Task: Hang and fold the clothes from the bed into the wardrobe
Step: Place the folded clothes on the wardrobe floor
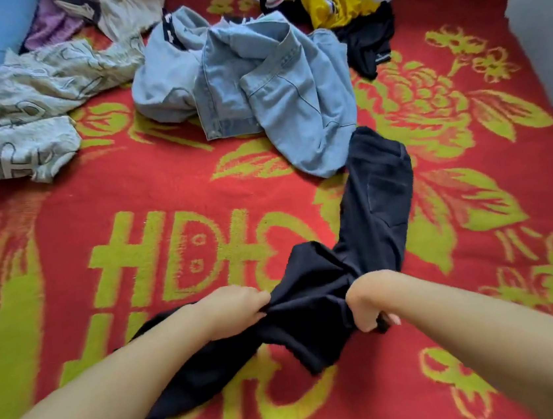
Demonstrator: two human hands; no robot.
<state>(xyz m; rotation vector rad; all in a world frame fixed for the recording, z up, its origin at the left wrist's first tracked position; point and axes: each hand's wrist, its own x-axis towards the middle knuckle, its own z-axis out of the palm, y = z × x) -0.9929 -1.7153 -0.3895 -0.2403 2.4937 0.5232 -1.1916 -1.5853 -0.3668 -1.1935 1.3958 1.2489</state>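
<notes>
Red blanket (62,213) with yellow-green flowers; black trousers (371,205); pale blue denim jacket (271,86).

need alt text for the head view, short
Both hands, left hand and right hand, grip a dark navy cloth garment stretched over a red and yellow-green floral bed blanket. A crumpled light blue denim jacket lies behind it.

Open red blanket (122,199) is seen across the left centre and lower right of the frame. The upper centre is blocked by a heap of light denim (244,89); the upper left by patterned cloth (16,111); the upper right by yellow and black garments (341,5).
</notes>
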